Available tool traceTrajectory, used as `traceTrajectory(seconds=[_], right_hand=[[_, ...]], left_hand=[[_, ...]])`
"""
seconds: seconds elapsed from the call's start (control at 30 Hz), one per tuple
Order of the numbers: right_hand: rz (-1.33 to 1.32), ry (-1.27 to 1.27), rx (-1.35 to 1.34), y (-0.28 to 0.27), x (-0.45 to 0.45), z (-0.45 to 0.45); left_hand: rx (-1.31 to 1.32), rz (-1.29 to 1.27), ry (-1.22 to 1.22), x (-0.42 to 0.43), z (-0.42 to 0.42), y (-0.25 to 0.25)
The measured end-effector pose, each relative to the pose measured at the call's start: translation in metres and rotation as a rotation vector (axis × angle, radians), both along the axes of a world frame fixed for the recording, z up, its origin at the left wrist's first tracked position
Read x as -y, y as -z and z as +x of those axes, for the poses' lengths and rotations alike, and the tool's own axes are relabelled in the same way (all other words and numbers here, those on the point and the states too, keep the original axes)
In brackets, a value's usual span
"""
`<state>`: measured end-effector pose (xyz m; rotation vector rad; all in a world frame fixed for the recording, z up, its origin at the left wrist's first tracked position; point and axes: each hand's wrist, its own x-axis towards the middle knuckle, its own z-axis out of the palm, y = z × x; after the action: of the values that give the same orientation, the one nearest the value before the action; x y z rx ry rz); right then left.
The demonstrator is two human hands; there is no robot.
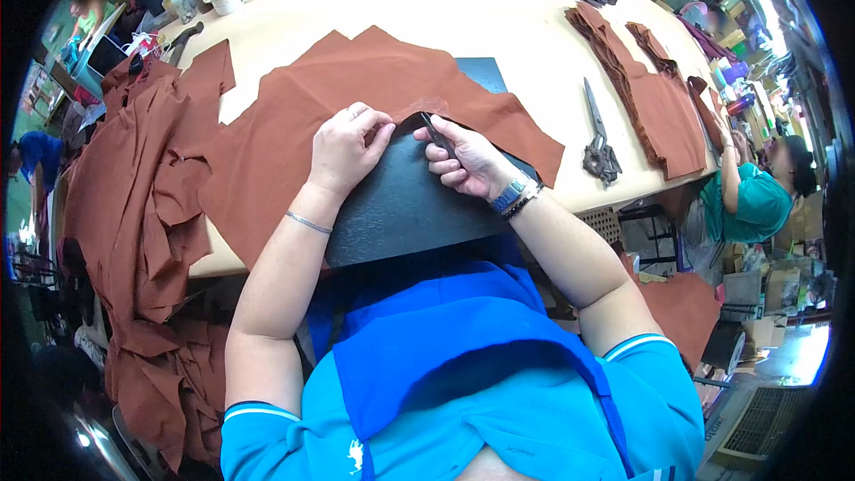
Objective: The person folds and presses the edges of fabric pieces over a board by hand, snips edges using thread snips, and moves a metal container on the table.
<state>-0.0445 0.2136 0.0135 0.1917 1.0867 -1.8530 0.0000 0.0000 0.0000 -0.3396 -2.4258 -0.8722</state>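
Note:
A large reddish-brown leather sheet lies on the table in front of me. My left hand is closed at its near edge, thumb and fingers pinched together on the leather. In my right hand is a small dark-handled knife, gripped in the fist; its tip touches or nearly touches the leather's edge. Its exact type is partly hidden by my fingers. Under both hands is a black board, reaching over the table's front edge to my blue apron.
Brown leather pieces hang over the table's left edge. Large shears lie to the right, beside folded brown leather. A white pot with a brush stands at the back left. A co-worker in green sits at the right.

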Motion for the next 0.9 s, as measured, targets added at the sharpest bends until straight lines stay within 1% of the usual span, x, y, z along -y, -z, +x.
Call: traceTrajectory(seconds=[0.07,0.1,0.2,0.3,0.43,0.57,0.63,0.67,0.77,0.8,0.83,0.87,0.9], right_hand=[[0.013,-0.021,0.031,-0.002,0.003,-0.001],[-0.038,-0.006,0.015,0.001,0.016,-0.006],[-0.049,0.02,0.001,0.006,0.016,-0.003],[-0.007,0.021,-0.016,0.003,0.008,0.003],[-0.018,-0.023,0.056,0.001,0.012,-0.005],[-0.016,0.01,0.006,0.003,0.009,-0.002],[-0.023,0.027,-0.028,0.0,0.0,0.006],[-0.027,0.047,-0.089,-0.004,-0.008,0.009],[0.291,0.177,-0.53,-0.034,-0.044,-0.004],[0.504,0.226,-0.724,-0.031,-0.062,-0.016],[0.667,0.241,-0.834,-0.026,-0.082,-0.032],[0.844,0.257,-0.929,-0.02,-0.102,-0.049],[0.963,0.24,-0.944,-0.014,-0.124,-0.067]], left_hand=[[0.003,0.009,-0.003,0.0,0.0,0.0],[-0.008,-0.037,-0.003,0.011,-0.004,-0.005],[0.015,-0.02,-0.005,0.009,-0.001,-0.003],[0.029,0.006,-0.008,0.006,0.001,-0.007],[0.003,-0.009,-0.001,0.005,-0.002,-0.001],[0.011,-0.017,-0.017,0.0,0.0,-0.001],[0.081,0.007,-0.012,-0.001,0.001,-0.002],[0.116,0.017,-0.011,0.0,0.001,-0.002],[0.24,0.157,0.043,0.006,-0.004,0.0],[0.417,0.242,0.1,0.012,-0.005,-0.011],[0.501,0.318,0.122,0.018,-0.005,-0.018],[0.51,0.235,0.191,0.031,-0.008,-0.019],[0.517,0.152,0.256,0.043,-0.01,-0.021]])
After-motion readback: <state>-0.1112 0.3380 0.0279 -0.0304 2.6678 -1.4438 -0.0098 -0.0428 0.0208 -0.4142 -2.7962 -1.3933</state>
